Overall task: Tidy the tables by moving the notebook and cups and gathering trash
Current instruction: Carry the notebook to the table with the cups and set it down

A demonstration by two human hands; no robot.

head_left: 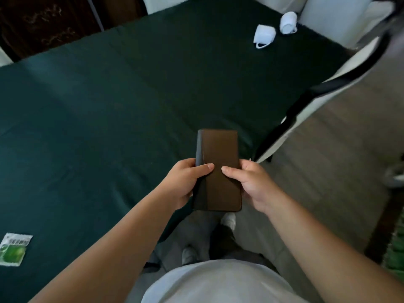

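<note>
Head view, left to right: a green packet lies on the table, then the left hand and right hand clamp the brown notebook's long edges above the table's near edge. Two white cups sit far right. Notebook looks light, stiff, smooth-covered; gripping both long edges suits it.

Notebook matt brown leather-look; tablecloth matt green cloth
</note>
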